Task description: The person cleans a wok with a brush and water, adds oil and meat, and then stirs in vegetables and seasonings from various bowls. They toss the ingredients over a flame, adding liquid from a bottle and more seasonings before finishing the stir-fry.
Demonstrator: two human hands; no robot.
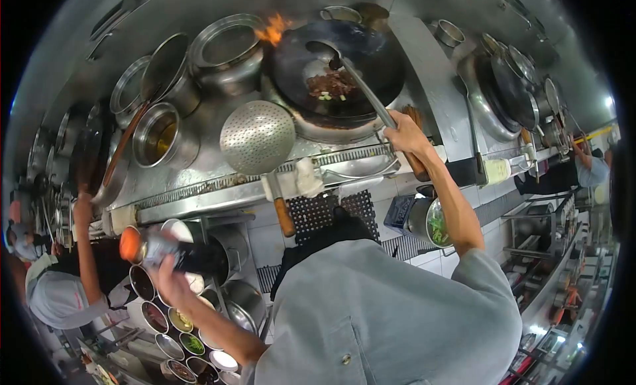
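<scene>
My right hand (405,133) is closed around the handle of a metal ladle (368,93), whose bowl end is over the large black wok (377,54). Browned meat (334,83) and a few pale pieces lie in the wok. At the lower left, my left hand (173,282) is wrapped round a dark bottle (189,254) with an orange-red cap (130,244); hand and bottle are blurred by motion. The bottle is tilted sideways above several seasoning containers (154,317).
Flames (273,29) rise at the wok's left edge. A perforated strainer (258,137) lies on the counter near a pot of oil (157,134) and a lidded pot (227,50). Co-workers stand at far left (66,295) and far right (591,169). A pot of greens (437,224) is lower right.
</scene>
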